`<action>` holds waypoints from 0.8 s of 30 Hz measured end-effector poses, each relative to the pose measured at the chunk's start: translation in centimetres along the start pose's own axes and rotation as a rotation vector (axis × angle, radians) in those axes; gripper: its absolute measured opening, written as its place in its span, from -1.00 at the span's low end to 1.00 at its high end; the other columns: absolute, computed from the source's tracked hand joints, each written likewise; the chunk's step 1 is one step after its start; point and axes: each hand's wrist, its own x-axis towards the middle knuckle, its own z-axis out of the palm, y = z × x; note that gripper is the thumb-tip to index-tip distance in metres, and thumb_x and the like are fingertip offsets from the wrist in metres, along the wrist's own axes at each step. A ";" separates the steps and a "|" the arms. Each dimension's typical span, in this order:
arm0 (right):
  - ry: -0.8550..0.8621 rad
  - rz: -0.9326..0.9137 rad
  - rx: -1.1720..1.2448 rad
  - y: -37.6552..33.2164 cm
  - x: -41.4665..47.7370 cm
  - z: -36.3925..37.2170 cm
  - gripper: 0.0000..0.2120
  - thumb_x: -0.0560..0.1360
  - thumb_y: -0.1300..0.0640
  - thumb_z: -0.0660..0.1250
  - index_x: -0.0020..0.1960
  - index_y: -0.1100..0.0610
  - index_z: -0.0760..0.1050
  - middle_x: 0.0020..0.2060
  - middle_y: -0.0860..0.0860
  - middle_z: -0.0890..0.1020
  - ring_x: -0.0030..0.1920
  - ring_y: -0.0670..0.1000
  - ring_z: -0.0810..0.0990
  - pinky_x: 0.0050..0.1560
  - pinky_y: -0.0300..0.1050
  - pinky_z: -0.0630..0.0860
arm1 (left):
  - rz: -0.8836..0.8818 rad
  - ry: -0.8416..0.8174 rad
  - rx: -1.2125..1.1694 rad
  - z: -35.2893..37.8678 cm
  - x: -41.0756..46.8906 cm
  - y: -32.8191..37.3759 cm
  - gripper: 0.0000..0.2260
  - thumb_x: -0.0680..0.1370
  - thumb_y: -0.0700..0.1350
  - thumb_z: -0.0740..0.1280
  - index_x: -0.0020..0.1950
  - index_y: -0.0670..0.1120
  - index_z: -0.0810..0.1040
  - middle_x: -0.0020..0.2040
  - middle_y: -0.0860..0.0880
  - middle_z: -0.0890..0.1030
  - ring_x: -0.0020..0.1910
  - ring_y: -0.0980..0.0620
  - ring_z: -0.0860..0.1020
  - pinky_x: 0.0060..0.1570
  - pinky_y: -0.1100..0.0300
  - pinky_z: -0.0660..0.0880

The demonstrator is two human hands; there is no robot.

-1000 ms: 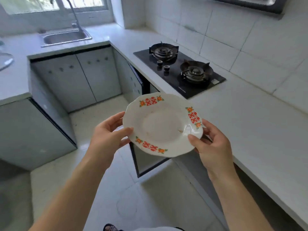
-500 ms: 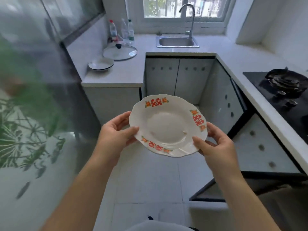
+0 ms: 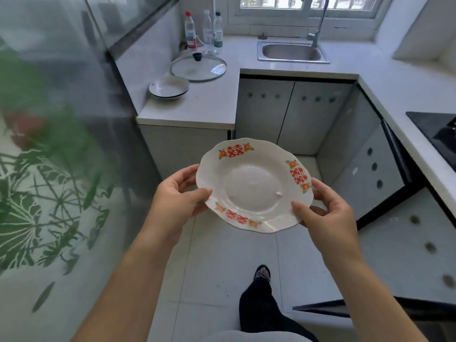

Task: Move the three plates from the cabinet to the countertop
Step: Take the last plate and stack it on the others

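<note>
A white scalloped plate [image 3: 255, 185] with red and orange rim decorations is held level over the floor, in front of me. My left hand [image 3: 176, 203] grips its left rim, thumb on top. My right hand [image 3: 325, 214] grips the right front rim the same way. Two stacked white plates [image 3: 169, 87] sit on the left countertop [image 3: 209, 104], beyond the held plate and well apart from it.
A glass pot lid [image 3: 198, 66] and three bottles [image 3: 203, 30] stand behind the stacked plates. The sink [image 3: 292, 51] with its tap is at the back, the black hob [image 3: 439, 130] at right. An open cabinet door [image 3: 328, 309] juts out at lower right. A frosted glass door [image 3: 49, 169] lines the left.
My view has swung left from the hob counter toward the left countertop and come closer to it. Both hands have kept the same hold on the plate.
</note>
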 end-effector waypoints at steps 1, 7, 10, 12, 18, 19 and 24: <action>0.004 0.003 -0.003 0.1 1.1 0.1 -0.47 0.41 0.31 0.40 0.31 -0.02 0.40 -0.06 -0.13 0.58 -0.24 -0.09 0.65 -0.30 -0.30 0.59 | -0.002 -0.002 0.017 0.4 1.1 0.1 -0.59 0.44 -0.38 0.36 0.21 -0.03 0.51 0.11 -0.01 0.63 -0.11 0.03 0.68 -0.26 0.24 0.60; 0.014 -0.006 -0.030 -0.3 10.1 0.0 -0.47 0.40 0.30 0.42 0.29 -0.03 0.41 -0.06 -0.10 0.60 -0.24 -0.10 0.63 -0.34 -0.38 0.54 | -0.025 -0.025 0.072 5.2 9.5 1.4 -0.62 0.44 -0.40 0.35 0.12 -0.01 0.50 0.09 -0.03 0.61 -0.14 0.00 0.68 -0.30 0.22 0.60; 0.000 -0.012 -0.048 -1.4 15.8 -0.6 -0.46 0.39 0.31 0.44 0.29 -0.01 0.41 -0.05 -0.07 0.61 -0.20 -0.09 0.63 -0.29 -0.35 0.56 | -0.038 -0.024 0.090 8.0 14.2 2.7 -0.62 0.43 -0.38 0.36 0.13 0.00 0.49 0.10 -0.02 0.60 -0.12 -0.01 0.68 -0.20 0.12 0.62; -0.007 -0.018 -0.051 -2.1 19.4 -1.0 -0.45 0.38 0.30 0.44 0.30 -0.01 0.41 -0.03 -0.05 0.62 -0.17 -0.07 0.64 -0.29 -0.35 0.56 | -0.032 -0.022 0.124 9.9 17.0 3.8 -0.61 0.43 -0.36 0.37 0.14 0.02 0.49 0.10 0.02 0.60 -0.06 0.00 0.66 -0.12 0.10 0.61; -0.041 -0.013 -0.070 -2.9 28.8 -0.6 -0.47 0.38 0.30 0.45 0.27 -0.03 0.42 -0.06 -0.07 0.64 -0.12 -0.08 0.64 -0.25 -0.33 0.58 | -0.004 0.008 0.143 14.0 24.7 5.2 -0.62 0.44 -0.35 0.38 0.15 0.02 0.48 0.10 0.04 0.58 -0.01 0.02 0.63 -0.11 0.14 0.60; -0.053 -0.001 -0.074 -3.0 30.1 -0.2 -0.48 0.38 0.31 0.44 0.26 -0.03 0.43 -0.06 -0.07 0.64 -0.14 -0.08 0.64 -0.26 -0.33 0.58 | -0.007 0.027 0.139 14.2 25.8 5.4 -0.61 0.43 -0.34 0.38 0.16 0.01 0.48 0.09 0.04 0.58 -0.02 0.03 0.63 -0.13 0.15 0.60; -0.143 0.034 -0.100 -3.5 36.6 3.2 -0.53 0.38 0.32 0.44 0.20 -0.05 0.47 -0.06 -0.08 0.64 -0.29 -0.19 0.62 -0.33 -0.42 0.52 | -0.027 0.087 0.120 13.2 31.3 6.1 -0.61 0.43 -0.34 0.38 0.17 0.02 0.49 0.10 0.03 0.60 0.00 0.03 0.63 -0.22 0.24 0.59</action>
